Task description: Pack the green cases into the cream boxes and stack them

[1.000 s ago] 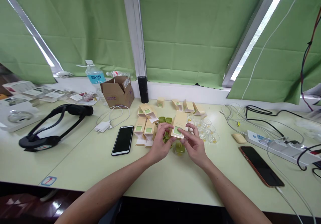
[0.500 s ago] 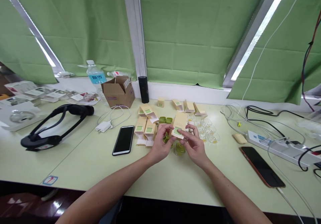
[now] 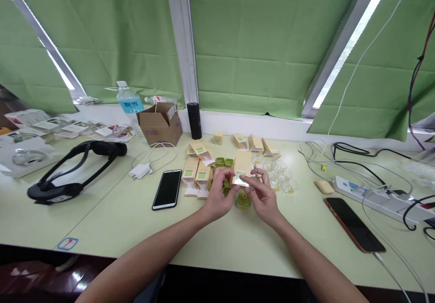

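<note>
Between my two hands is a small tan cardboard box [image 3: 242, 161] with a green square on its face. My left hand [image 3: 220, 193] grips its left side, fingers bent round the edge. With thumb and fingers, my right hand [image 3: 263, 196] holds the right side, one finger lying on the green square. Just below the box stands a green piece in a clear cup [image 3: 244, 200]. Green square containers [image 3: 224, 162] sit behind my left fingers, partly hidden. Several tan boxes [image 3: 202, 175] lie to the left, and several clear cups [image 3: 282, 176] are grouped to the right.
A black-screened phone [image 3: 167, 189] lies left of the boxes, near a white charger [image 3: 140, 170] and a black headset [image 3: 76, 171]. More tan boxes [image 3: 256, 143] line the back, with a brown carton [image 3: 161, 124] and black bottle [image 3: 194, 121]. Rightward are another phone [image 3: 355, 225] and a power strip [image 3: 370, 199].
The box in my hands has tipped slightly, and its lower front now shows brighter. My hands have hardly moved.
</note>
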`<state>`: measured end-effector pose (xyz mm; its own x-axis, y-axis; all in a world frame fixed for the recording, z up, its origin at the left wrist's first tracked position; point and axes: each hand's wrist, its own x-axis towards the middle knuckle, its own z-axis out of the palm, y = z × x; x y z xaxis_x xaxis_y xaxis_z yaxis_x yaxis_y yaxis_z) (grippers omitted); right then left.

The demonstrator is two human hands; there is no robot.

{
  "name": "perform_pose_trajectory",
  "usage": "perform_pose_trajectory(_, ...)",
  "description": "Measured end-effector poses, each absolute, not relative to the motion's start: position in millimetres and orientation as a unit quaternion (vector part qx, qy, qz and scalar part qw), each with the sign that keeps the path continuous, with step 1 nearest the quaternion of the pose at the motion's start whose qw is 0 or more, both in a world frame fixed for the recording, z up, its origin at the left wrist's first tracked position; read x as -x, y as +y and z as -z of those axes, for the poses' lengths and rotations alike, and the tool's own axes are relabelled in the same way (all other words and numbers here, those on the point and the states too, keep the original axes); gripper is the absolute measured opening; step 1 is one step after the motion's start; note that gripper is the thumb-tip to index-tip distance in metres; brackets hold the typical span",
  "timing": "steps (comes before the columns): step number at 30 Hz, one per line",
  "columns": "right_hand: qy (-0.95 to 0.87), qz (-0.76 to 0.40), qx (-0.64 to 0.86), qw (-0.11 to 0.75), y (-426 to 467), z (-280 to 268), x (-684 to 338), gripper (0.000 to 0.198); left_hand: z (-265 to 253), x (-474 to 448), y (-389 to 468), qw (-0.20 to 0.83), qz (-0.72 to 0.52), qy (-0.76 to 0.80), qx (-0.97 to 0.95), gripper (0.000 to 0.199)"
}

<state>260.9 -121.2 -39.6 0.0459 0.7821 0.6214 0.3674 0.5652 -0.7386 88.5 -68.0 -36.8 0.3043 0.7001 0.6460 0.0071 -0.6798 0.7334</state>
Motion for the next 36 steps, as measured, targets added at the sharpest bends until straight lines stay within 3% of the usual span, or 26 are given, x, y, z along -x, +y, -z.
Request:
perform_pose_trajectory(9,-0.791,0.040,0.403,0.460,-127,35,-260,0.063,39,-85,-66,0.280,-0.522,0.245,-0.767,0.043)
perform_pose_trajectory(16,-0.818,0.048,0.401,0.409,-130,31,-261,0.065,44,-89,-63,0.291,-0.547,0.300,-0.726,0.037)
perform_pose_trajectory(20,-0.806,0.032,0.400,0.435,-130,29,-262,0.067,42,-89,-59,0.345,-0.554,0.310,-0.691,0.030)
perform_pose_trajectory(23,-0.782,0.032,0.439,0.442,-129,19,-270,0.060,40,-86,-52,0.377,-0.575,0.307,-0.659,0.039)
perform_pose_trajectory(26,-0.797,0.029,0.496,0.345,-130,7,-278,0.050,38,-83,-44,0.392,-0.591,0.294,-0.640,0.052)
perform_pose_trajectory(31,-0.822,-0.004,0.533,0.199,-132,5,-277,0.056,36,-81,-37,0.405,-0.595,0.289,-0.631,0.060)
perform_pose_trajectory(34,-0.821,-0.021,0.540,0.184,-130,6,-277,0.044,35,-81,-38,0.431,-0.569,0.289,-0.638,0.063)
perform_pose_trajectory(36,-0.810,-0.030,0.540,0.224,-128,2,-285,0.035,36,-81,-38,0.443,-0.547,0.293,-0.646,0.065)
